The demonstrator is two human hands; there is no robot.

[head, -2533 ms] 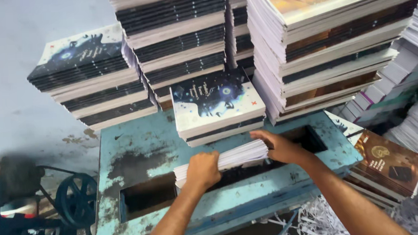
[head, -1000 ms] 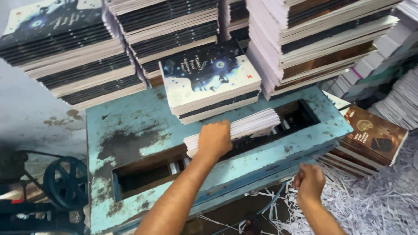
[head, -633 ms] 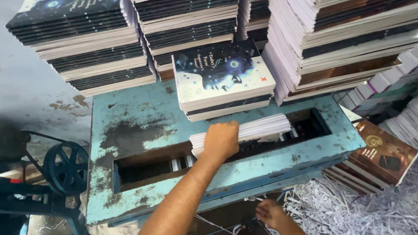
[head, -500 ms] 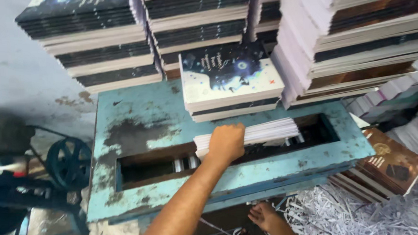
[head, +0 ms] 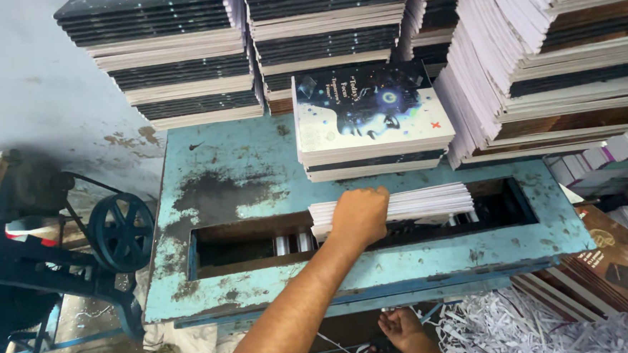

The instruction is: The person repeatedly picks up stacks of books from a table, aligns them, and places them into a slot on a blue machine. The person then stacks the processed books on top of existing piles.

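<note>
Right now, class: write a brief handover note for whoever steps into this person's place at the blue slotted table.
Left hand: pressing on the white stack of unbound pages standing in the slot of the worn blue metal table.
Right hand: low, under the table's front edge, beside the shredded white paper trimmings; its grip cannot be made out.
Done: pages seated in the slot.
Left: a short pile of dark-covered books waits on the table behind the slot.

Stained grey wall [head: 30, 84], littered floor [head: 86, 332]

The left hand [head: 359, 217] grips a white book block [head: 409, 206] in the machine slot [head: 246, 244] (right hand [head: 402, 327] below).
</note>
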